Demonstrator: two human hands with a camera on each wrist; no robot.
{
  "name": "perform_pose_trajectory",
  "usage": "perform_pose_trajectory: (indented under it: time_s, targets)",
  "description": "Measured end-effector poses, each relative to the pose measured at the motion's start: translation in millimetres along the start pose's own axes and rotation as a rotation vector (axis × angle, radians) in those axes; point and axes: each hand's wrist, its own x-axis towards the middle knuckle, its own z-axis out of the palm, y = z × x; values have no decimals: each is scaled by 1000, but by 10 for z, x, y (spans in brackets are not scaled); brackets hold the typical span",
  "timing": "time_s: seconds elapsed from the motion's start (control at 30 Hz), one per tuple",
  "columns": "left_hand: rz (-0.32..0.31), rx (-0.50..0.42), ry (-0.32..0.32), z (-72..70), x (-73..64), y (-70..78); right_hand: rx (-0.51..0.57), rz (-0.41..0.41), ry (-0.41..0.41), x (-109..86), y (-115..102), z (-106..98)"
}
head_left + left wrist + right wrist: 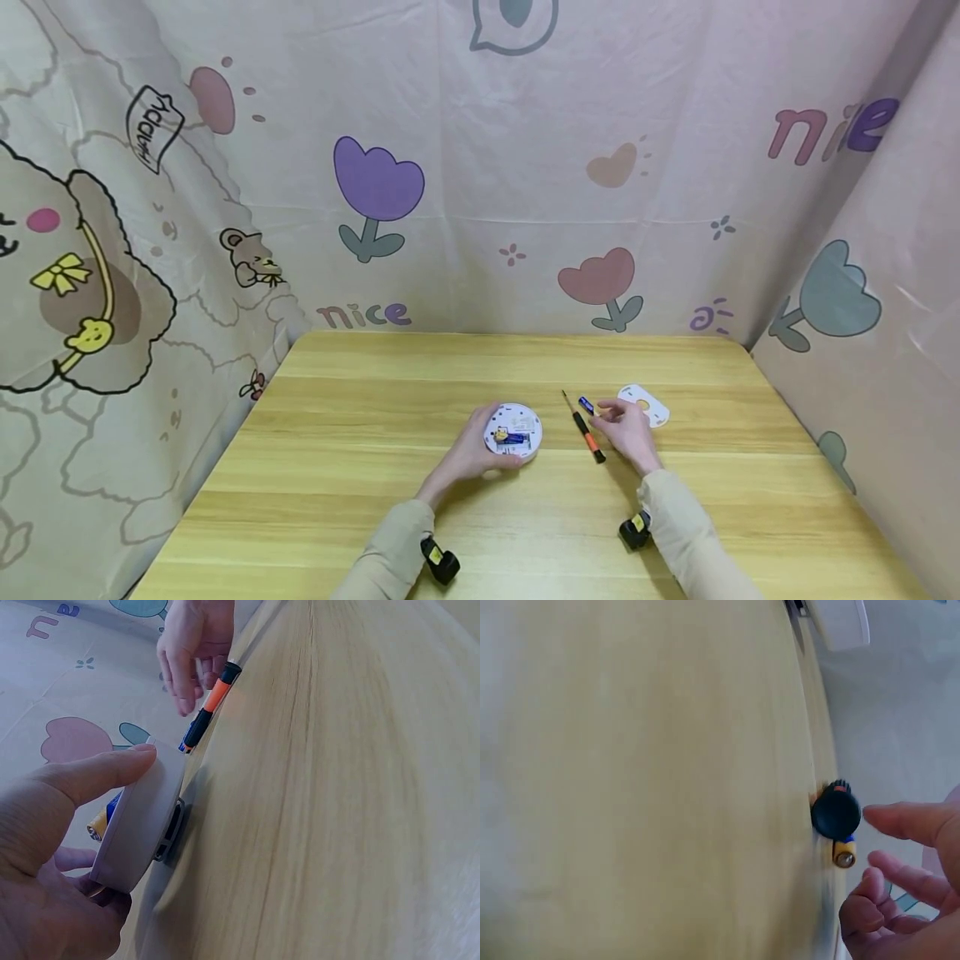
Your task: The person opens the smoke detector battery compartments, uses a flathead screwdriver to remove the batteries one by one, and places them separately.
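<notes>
My left hand point(471, 454) grips a round white device point(525, 423) by its rim, thumb on the near side. An open compartment in its face shows a blue battery point(514, 438) with a gold end, which juts out in the left wrist view. My right hand point(628, 435) reaches over a second blue battery point(586, 406) lying on the table. In the right wrist view, thumb and fingers point(900, 819) stand apart near the battery's gold end point(844, 856), without holding it. Between the hands lies a screwdriver point(587, 436) with an orange and black handle.
A white plate point(660, 413) with a round hole lies just beyond my right hand. The wooden table point(337, 467) ends at a printed cloth point(495, 183) at the back and sides. A black wrist camera point(441, 563) sits on each sleeve.
</notes>
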Motion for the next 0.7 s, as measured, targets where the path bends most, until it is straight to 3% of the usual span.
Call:
perform_pose_trajectory:
  time_s: [0.27,0.57,0.7]
  targets:
    - [0,-9,4,-6,-7,15,71,-147,-4,-108,-177,98]
    - [10,-13,4,-11,-9,19,24,-327,-165,-208,-349,246]
    - [15,-11,3,-14,-2,12,31,-367,-213,-215,-380,310]
